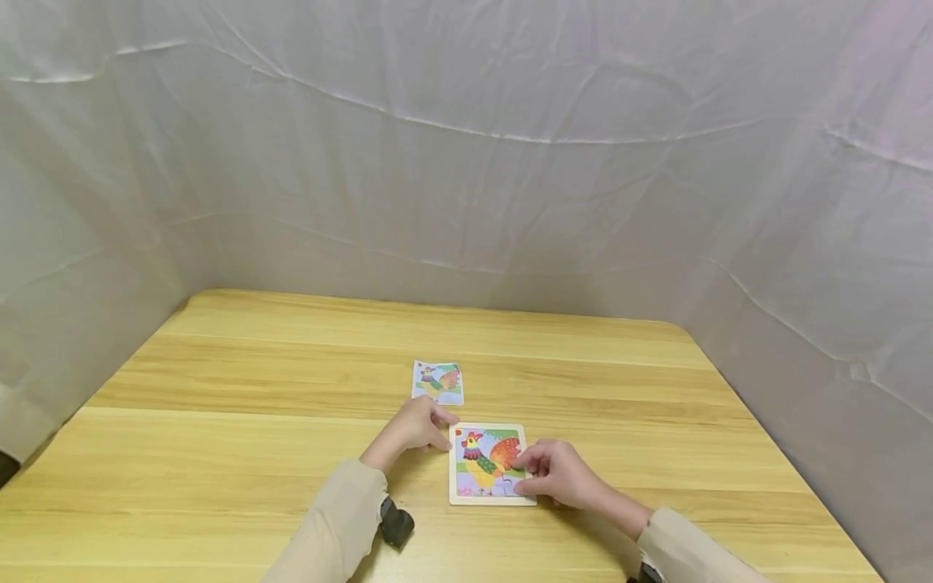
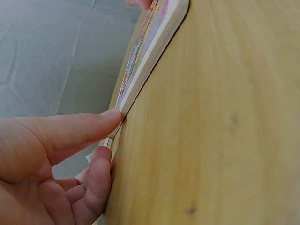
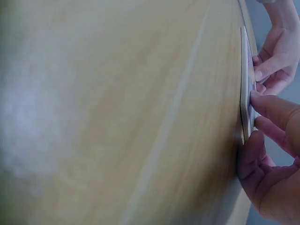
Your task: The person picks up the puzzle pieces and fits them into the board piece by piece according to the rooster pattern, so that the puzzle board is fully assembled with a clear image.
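Note:
A square wooden jigsaw puzzle [image 1: 490, 427] with a colourful rooster picture lies flat on the table. My left hand [image 1: 414, 424] holds its upper left corner. In the left wrist view the thumb [image 2: 86, 129] touches the board's edge, the other fingers curled close to the table. Over the puzzle's lower right part, my right hand [image 1: 557, 472] has thumb and forefinger on a puzzle piece [image 1: 509, 488], where a dark seam shows. The fingers partly cover that piece. From the right wrist, the right thumb [image 3: 276, 108] rests on the picture side, other fingers beside the board's edge.
A small paper card [image 1: 438, 384] with the same rooster picture lies just beyond the left hand. The wooden table [image 1: 255, 372] has pale grey cloth [image 1: 452, 202] hanging around its back and sides. Dark wrist devices [image 1: 396, 522] sit at both sleeves.

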Demonstrator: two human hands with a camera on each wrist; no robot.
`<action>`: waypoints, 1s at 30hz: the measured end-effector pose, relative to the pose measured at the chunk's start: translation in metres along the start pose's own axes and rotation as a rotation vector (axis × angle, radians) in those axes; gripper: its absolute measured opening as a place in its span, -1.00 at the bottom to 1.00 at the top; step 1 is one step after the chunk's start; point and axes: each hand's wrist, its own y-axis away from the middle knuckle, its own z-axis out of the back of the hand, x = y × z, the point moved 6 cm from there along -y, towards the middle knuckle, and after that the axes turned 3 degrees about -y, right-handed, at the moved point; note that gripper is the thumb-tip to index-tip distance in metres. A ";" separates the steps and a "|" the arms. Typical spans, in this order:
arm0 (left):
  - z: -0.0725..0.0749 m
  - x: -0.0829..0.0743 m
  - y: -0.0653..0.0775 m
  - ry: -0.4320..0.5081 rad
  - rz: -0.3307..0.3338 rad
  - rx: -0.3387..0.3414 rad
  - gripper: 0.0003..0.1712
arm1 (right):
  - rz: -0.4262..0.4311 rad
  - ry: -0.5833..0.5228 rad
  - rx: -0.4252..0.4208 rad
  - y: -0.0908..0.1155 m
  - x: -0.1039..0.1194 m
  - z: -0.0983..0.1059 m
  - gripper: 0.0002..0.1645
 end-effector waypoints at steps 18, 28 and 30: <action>0.001 0.002 -0.001 0.011 -0.001 -0.002 -0.59 | 0.012 0.078 0.054 -0.005 0.005 -0.002 -0.79; 0.001 0.001 -0.002 -0.003 -0.006 -0.007 -0.60 | -0.020 0.072 0.043 -0.006 0.007 -0.001 -0.78; 0.001 0.001 -0.002 -0.002 -0.001 -0.007 -0.61 | -0.026 0.060 0.042 -0.006 0.007 -0.001 -0.78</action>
